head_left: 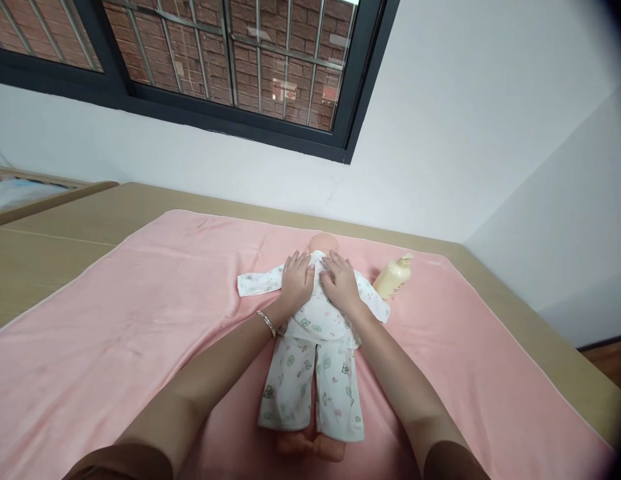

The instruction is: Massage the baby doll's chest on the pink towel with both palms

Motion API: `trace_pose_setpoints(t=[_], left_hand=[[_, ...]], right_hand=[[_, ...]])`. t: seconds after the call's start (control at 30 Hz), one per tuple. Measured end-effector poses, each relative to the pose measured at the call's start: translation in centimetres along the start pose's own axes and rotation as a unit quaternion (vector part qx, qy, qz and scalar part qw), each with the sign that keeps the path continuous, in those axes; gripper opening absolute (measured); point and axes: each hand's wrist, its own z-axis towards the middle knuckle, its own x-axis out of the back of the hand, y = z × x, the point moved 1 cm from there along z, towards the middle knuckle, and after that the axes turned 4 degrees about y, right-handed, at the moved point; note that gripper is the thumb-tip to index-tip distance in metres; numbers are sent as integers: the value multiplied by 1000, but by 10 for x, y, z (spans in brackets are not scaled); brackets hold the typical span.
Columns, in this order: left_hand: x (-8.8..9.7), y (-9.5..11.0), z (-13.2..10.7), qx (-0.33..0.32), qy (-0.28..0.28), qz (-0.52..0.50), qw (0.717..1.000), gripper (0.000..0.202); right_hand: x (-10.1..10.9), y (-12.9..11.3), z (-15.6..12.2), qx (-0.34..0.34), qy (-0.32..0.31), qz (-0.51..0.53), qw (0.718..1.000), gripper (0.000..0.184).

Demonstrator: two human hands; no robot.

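A baby doll [323, 243] lies stretched out on a pink blanket [140, 307], its head away from me and its feet toward me. It wears a white patterned top [317, 320] and matching trousers [290, 387], with both sleeves spread to the sides. My left hand [297, 279] rests flat on the left of the upper body, fingers extended. On the other side my right hand [340, 280] lies flat near the shoulder, fingers also extended. Neither hand grasps anything. A pump bottle [393, 276] of pale yellow liquid leans or lies just beyond the right sleeve.
The blanket covers most of a wooden table [155, 200]. A white wall [415, 153] with a dark-framed window [335, 140] stands behind it. At the far left is a wooden-edged box or crib [55, 200] with light cloth inside.
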Motion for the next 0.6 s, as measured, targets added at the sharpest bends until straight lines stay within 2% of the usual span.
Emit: trace_pose_setpoints(t=[0.07,0.1,0.23,0.33,0.4,0.47,0.53,0.6], left_hand=[[0,0,0,1,0,0,1000,44],[0,0,1,2,1,0,1000,44],[1,-1,3,6,-5,2,1000,43],[1,-2,5,13,-20,14,1000,41],[1,-1,6,10,-33,29,999,40],[1,1,6,1,-50,49,998,41],[3,7,6,-6,-72,71,995,43],[4,16,3,-14,-99,91,991,45]], right_hand=[[1,0,-1,-4,33,2,999,44],[0,0,-1,-4,30,-1,1000,45],[-8,0,-2,11,-55,-16,998,43],[-3,3,2,31,-97,-21,995,44],[12,6,6,50,-138,-25,989,45],[38,12,8,51,-196,-25,979,48],[71,18,6,6,-260,-15,965,52],[110,24,1,-41,-254,-3,966,56]])
